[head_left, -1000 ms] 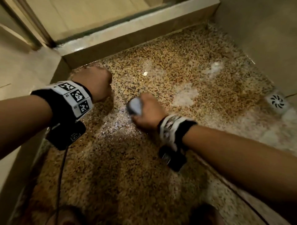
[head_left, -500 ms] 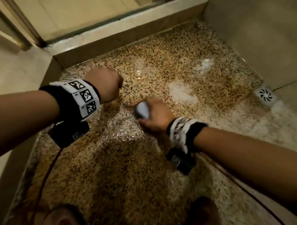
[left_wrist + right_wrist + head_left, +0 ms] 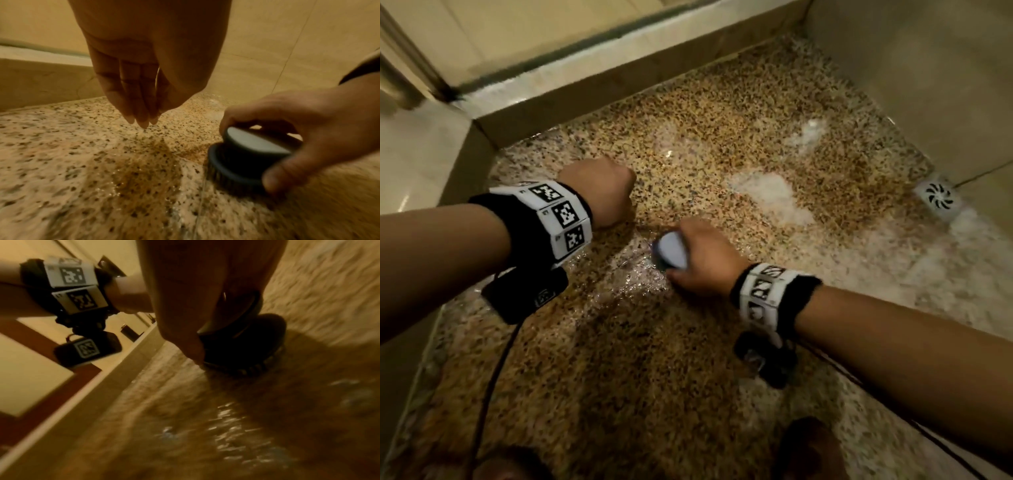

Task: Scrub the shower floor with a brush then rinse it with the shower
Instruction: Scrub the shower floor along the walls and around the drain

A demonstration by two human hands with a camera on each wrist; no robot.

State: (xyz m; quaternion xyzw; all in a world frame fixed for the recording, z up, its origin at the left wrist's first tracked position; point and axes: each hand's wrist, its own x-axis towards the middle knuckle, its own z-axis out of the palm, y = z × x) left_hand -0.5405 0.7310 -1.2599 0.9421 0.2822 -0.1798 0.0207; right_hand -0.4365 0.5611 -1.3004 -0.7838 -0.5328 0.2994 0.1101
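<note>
Speckled stone in tan, brown and black makes up the shower floor [image 3: 661, 359], which is wet and glistening, with white patches of foam [image 3: 774, 195] lying toward the far side and along the right edge. On this floor, about midway between the two forearms, sits a round dark brush [image 3: 244, 164] with a pale grey top, its bristles down against the stone. The right hand [image 3: 705, 260] grips it from above: in the left wrist view the fingers curl over the far rim and the thumb presses the near side of the dark base. The right wrist view shows the same brush as a dark shape under the hand, with short bristles visible along its lower edge, though the picture is blurred. The left hand [image 3: 602, 195] hangs just beside the brush, a little farther from the person, holding nothing; from the wrist camera its fingers [image 3: 131, 104] point down, straight and pressed close together, their tips just above the floor without touching it. A white round drain cover [image 3: 938, 198] sits in the far right corner where the floor meets the beige wall [image 3: 914, 75]. A raised stone curb [image 3: 592, 78] borders the far side of the floor. Both wrists wear black bands with white marker tags.
</note>
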